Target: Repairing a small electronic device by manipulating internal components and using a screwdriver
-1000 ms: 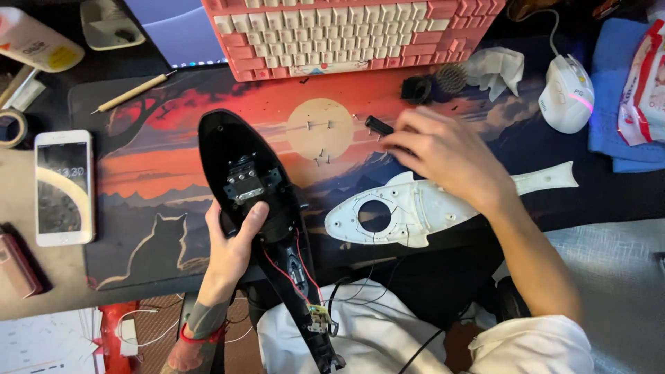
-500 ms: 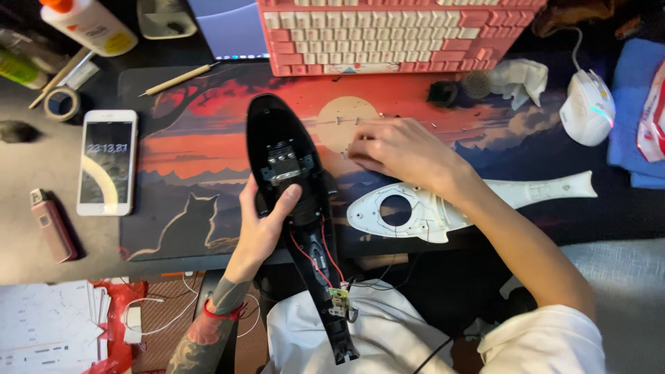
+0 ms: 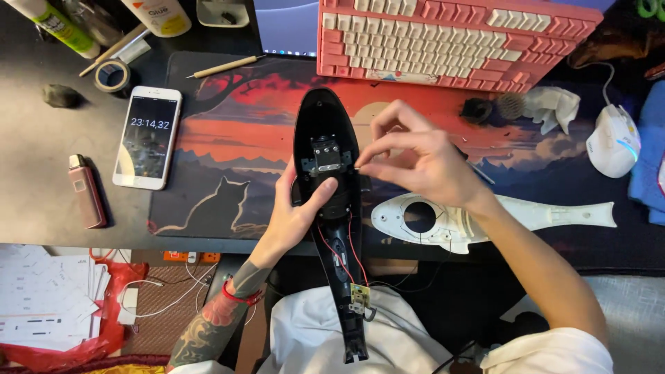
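since the earlier frame the right hand has come off the desk mat and moved left to the black shell, which now sits more upright in the grip. right hand fingers pinched together at the edge of the small metal module inside the shell, thumb and forefinger tips meeting on something tiny, can't tell what. left hand clamped round the shell from its left side, thumb lying across the inside just below the module. red and black wires run down the shell below the left hand to a small circuit board near the tail end, over the person's lap. white fish-shaped cover lies flat on the desk mat just under the right wrist, round hole in it. pink keyboard above the right hand. white mouse well to the right of it. phone with lit screen well left of the left hand, tape roll and wooden stick above that.
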